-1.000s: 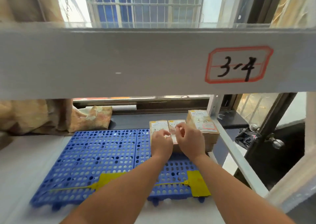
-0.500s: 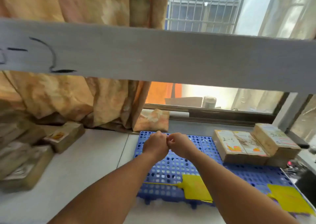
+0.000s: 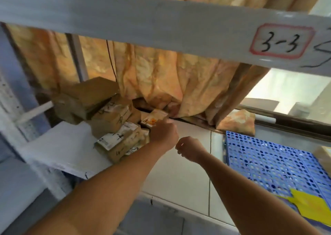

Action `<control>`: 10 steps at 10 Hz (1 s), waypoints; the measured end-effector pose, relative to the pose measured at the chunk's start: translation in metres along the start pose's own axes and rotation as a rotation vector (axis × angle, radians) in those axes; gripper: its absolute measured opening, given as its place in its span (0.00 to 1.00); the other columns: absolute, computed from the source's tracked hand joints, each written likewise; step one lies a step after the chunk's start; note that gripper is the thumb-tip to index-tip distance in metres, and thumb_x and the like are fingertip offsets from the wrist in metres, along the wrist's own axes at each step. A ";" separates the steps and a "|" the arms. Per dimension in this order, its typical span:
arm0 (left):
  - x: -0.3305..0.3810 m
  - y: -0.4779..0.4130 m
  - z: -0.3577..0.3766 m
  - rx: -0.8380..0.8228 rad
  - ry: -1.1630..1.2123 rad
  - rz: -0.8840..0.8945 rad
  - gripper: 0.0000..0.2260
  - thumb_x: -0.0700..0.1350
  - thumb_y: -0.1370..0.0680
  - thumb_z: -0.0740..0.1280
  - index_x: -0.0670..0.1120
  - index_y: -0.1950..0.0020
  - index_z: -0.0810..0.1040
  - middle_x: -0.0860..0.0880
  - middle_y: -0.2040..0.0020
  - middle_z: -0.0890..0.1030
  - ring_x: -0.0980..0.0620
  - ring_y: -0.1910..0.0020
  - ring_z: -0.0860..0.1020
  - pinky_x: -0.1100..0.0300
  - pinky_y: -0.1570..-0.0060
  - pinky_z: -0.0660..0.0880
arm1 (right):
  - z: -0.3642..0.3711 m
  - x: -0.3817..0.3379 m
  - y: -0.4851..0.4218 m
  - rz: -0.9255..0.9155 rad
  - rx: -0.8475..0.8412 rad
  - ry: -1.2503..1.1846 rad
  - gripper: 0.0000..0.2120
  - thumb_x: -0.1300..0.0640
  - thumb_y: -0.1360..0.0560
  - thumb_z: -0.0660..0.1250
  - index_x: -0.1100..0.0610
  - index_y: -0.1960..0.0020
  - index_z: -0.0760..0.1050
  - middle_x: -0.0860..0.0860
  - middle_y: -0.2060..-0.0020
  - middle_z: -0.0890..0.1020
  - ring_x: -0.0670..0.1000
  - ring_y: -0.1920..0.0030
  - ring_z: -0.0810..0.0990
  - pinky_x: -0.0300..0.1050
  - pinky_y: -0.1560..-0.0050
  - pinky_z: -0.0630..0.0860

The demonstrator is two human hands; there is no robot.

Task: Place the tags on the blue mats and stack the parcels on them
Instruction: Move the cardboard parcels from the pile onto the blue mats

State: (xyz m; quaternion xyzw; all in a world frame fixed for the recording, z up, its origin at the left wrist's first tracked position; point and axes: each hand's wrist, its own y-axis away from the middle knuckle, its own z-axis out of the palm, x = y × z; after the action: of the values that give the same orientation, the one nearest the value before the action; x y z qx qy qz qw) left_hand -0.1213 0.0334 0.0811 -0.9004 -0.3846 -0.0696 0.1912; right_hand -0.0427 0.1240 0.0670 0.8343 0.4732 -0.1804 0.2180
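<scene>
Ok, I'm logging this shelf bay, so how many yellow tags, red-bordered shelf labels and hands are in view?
yellow tag: 1
red-bordered shelf label, marked 3-3: 1
hands, left hand and right hand: 2
Total: 4

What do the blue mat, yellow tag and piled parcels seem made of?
Blue mat: likely moulded plastic, a rigid grid of holes, slight sheen. Yellow tag: thin flat sheet, plastic or card, too blurred to tell. Parcels: matte brown cardboard with white paper labels.
</scene>
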 end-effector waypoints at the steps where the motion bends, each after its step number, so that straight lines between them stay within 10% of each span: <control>1: -0.034 0.002 -0.009 0.118 0.024 -0.061 0.12 0.45 0.22 0.59 0.44 0.44 0.79 0.44 0.43 0.78 0.43 0.46 0.76 0.52 0.50 0.75 | 0.013 -0.038 -0.009 -0.035 0.006 -0.041 0.10 0.61 0.27 0.60 0.53 0.58 0.80 0.54 0.54 0.84 0.56 0.53 0.82 0.47 0.52 0.80; 3: -0.082 0.012 -0.041 0.303 -0.001 -0.183 0.12 0.46 0.24 0.63 0.49 0.41 0.77 0.47 0.38 0.73 0.45 0.38 0.70 0.51 0.42 0.68 | 0.031 -0.107 -0.018 -0.116 0.062 -0.269 0.12 0.66 0.26 0.59 0.64 0.51 0.80 0.61 0.52 0.83 0.60 0.52 0.80 0.52 0.52 0.76; 4: -0.114 0.012 -0.056 0.344 0.081 -0.427 0.15 0.49 0.23 0.64 0.49 0.37 0.73 0.45 0.33 0.69 0.42 0.34 0.67 0.48 0.42 0.70 | 0.039 -0.137 -0.029 0.015 0.050 -0.757 0.10 0.64 0.25 0.60 0.55 0.59 0.78 0.58 0.56 0.83 0.56 0.59 0.80 0.52 0.53 0.77; 6: -0.161 0.014 -0.060 0.383 0.800 -0.914 0.26 0.49 0.22 0.63 0.41 0.27 0.64 0.38 0.30 0.69 0.39 0.34 0.71 0.47 0.38 0.70 | 0.050 -0.181 -0.029 0.107 -0.081 -1.199 0.11 0.65 0.22 0.57 0.53 0.60 0.70 0.48 0.63 0.74 0.45 0.65 0.72 0.39 0.61 0.71; 8: -0.179 0.027 -0.053 0.262 1.269 -1.079 0.17 0.51 0.19 0.59 0.42 0.36 0.72 0.39 0.41 0.77 0.41 0.42 0.75 0.50 0.41 0.73 | 0.066 -0.193 -0.038 0.101 -0.107 -0.834 0.13 0.63 0.22 0.59 0.52 0.64 0.66 0.46 0.66 0.67 0.44 0.65 0.68 0.40 0.58 0.69; 10: -0.177 0.024 -0.048 0.247 1.233 -0.959 0.19 0.55 0.22 0.61 0.44 0.37 0.70 0.40 0.44 0.80 0.40 0.47 0.80 0.41 0.42 0.76 | 0.063 -0.190 -0.032 0.161 -0.173 -0.944 0.11 0.59 0.22 0.59 0.54 0.41 0.74 0.51 0.63 0.75 0.47 0.66 0.73 0.39 0.70 0.68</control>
State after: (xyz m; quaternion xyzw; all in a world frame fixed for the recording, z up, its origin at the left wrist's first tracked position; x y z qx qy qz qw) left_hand -0.2257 -0.1184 0.0702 -0.4077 -0.5606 -0.5877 0.4174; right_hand -0.1696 -0.0301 0.1042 0.6741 0.2698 -0.4816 0.4907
